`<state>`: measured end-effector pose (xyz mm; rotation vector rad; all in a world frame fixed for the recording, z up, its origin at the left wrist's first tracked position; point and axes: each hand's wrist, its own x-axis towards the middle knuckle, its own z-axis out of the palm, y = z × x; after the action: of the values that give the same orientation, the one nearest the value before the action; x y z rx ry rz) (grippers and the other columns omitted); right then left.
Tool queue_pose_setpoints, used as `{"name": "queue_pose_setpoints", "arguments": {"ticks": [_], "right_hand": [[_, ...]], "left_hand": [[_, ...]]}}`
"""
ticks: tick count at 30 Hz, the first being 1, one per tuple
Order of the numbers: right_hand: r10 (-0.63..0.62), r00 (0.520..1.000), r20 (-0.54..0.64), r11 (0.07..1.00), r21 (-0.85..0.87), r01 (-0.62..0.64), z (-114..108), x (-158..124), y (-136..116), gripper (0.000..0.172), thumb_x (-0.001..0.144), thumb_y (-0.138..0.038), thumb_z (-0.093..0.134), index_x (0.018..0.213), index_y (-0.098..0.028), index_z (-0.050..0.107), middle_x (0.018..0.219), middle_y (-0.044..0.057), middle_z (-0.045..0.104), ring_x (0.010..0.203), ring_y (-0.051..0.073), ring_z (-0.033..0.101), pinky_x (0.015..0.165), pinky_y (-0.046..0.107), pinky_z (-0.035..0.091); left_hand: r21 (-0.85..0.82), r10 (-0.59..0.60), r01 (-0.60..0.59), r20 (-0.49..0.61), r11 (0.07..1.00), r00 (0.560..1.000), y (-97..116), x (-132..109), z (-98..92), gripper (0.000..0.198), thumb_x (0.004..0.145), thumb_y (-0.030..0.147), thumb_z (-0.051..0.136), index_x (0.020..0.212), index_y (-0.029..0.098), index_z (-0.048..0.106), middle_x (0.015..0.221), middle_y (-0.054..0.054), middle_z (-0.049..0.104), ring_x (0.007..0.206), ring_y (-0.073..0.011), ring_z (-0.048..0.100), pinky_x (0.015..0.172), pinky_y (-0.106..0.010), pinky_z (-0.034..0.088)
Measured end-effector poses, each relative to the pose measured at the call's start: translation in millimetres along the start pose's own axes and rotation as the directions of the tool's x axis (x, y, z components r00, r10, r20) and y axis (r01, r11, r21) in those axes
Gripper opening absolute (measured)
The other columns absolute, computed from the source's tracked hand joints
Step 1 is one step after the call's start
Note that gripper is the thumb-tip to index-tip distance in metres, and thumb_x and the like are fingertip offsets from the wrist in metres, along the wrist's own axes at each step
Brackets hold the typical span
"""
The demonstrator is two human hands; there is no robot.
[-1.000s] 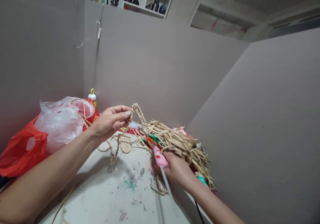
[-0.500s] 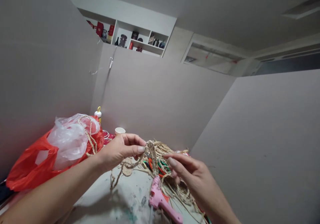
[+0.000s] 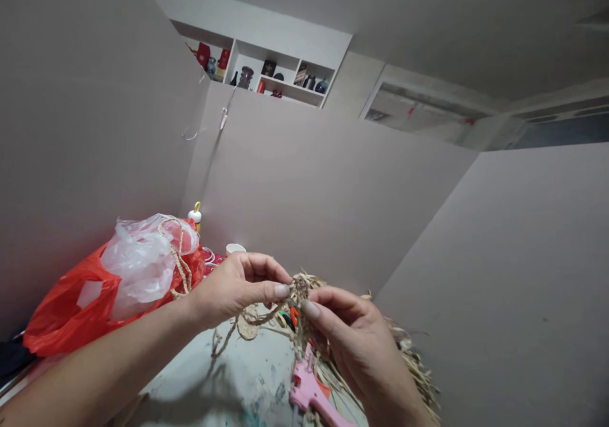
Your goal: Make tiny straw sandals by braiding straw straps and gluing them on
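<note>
My left hand [image 3: 238, 290] pinches a braided straw piece [image 3: 299, 285] between thumb and fingers, above the table. On the piece's right side, the thumb and forefinger of my right hand [image 3: 354, 338] are closed at its edge; the exact contact is partly hidden. A thin braided straw cord [image 3: 231, 333] hangs from the piece below my left hand. Under the hands lies a pink glue gun [image 3: 311, 389], its nozzle end hidden by hanging straw. A small round woven straw disc [image 3: 247, 325] is behind the cord.
Loose straw bundles [image 3: 419, 370] spread along the right. Orange-handled scissors or pliers [image 3: 294, 316] show partly behind the piece. At left stands a red plastic bag [image 3: 71, 313] with a clear bag [image 3: 143, 268] on it. A white cup [image 3: 235, 249] and a yellow-looped bottle [image 3: 195, 215] are near the grey partition [image 3: 295, 179].
My right hand has moved left and closed its thumb and forefinger at the braided straw piece. My left hand keeps its pinch. The view has shifted slightly.
</note>
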<state>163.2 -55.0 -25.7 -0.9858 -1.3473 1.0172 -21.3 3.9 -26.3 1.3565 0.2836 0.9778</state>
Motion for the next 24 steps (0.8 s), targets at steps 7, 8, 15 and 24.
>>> {"name": "queue_pose_setpoints", "arguments": {"ticks": [7,8,15,24], "right_hand": [[-0.082,0.994,-0.074,0.995,-0.070,0.077,9.3,-7.9,7.1,0.023,0.074,-0.037,0.078,0.068,-0.018,0.068,0.049,-0.005,0.055,0.042,0.006,0.044,0.041,0.017,0.036],[-0.109,0.991,-0.081,0.990,-0.095,0.101,10.8,-8.9,7.7,0.023,0.075,-0.037,0.077,0.068,-0.018,0.067,0.050,-0.004,0.055,0.043,0.006,0.044,0.042,0.017,0.036],[-0.174,0.976,-0.134,0.965,-0.220,0.142,14.0,-14.6,12.6,0.021,0.078,-0.034,0.072,0.066,-0.018,0.065,0.050,-0.004,0.054,0.044,0.008,0.046,0.042,0.019,0.038],[-0.220,0.966,-0.137,0.955,-0.232,0.185,18.7,-11.2,12.5,0.018,0.078,-0.031,0.070,0.065,-0.018,0.067,0.049,-0.003,0.055,0.044,0.010,0.049,0.041,0.020,0.041]], "left_hand": [[-0.003,0.006,-0.006,-0.034,1.000,0.999,-2.2,-0.1,4.4,0.017,0.069,0.024,0.081,0.077,0.014,0.070,0.068,-0.001,0.065,0.061,-0.0094,0.054,0.061,-0.023,0.041],[-0.002,0.008,-0.008,-0.036,1.000,0.999,-2.7,-0.1,4.8,0.017,0.068,0.024,0.081,0.077,0.014,0.070,0.067,-0.001,0.065,0.061,-0.0094,0.054,0.061,-0.023,0.041],[0.015,-0.007,0.008,-0.061,1.000,0.998,-6.7,1.4,6.7,0.016,0.067,0.024,0.081,0.075,0.013,0.072,0.064,0.000,0.064,0.059,-0.0091,0.054,0.059,-0.023,0.041],[0.053,0.029,-0.022,-0.124,0.998,0.992,-9.9,0.2,12.0,0.009,0.067,0.022,0.079,0.072,0.015,0.076,0.062,-0.002,0.067,0.058,-0.0108,0.057,0.060,-0.024,0.045]]}}
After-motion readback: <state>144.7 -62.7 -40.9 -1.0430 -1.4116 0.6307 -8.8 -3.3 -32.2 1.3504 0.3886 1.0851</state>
